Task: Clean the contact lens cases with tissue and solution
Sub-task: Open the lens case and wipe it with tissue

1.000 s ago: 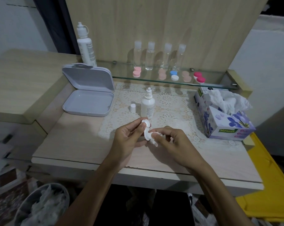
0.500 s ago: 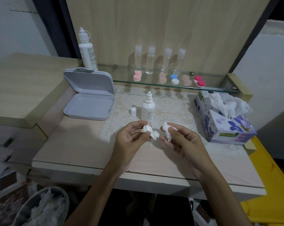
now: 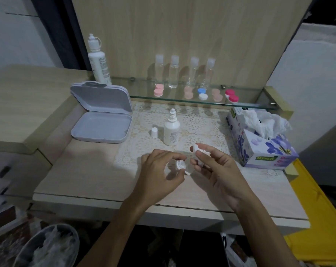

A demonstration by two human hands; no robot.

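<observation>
My left hand [image 3: 159,170] holds a white contact lens case [image 3: 181,165] low over the desk, its threaded well showing between the fingers. My right hand [image 3: 215,166] is a little to the right, pinching a small wad of white tissue [image 3: 197,151] between thumb and fingertips. The hands are apart. An uncapped small solution bottle [image 3: 172,132] stands on the lace mat behind them, its white cap [image 3: 154,132] beside it. The tissue box [image 3: 259,143] sits at the right.
An open grey box [image 3: 101,120] lies at the left. A glass shelf [image 3: 250,105] carries several coloured lens cases, clear bottles [image 3: 173,74] and a large solution bottle [image 3: 97,60]. A bin with used tissues [image 3: 47,247] stands below left.
My hands have drawn apart. The left lowered the case toward the desk and turned it; the right lifted the tissue away to the right.
</observation>
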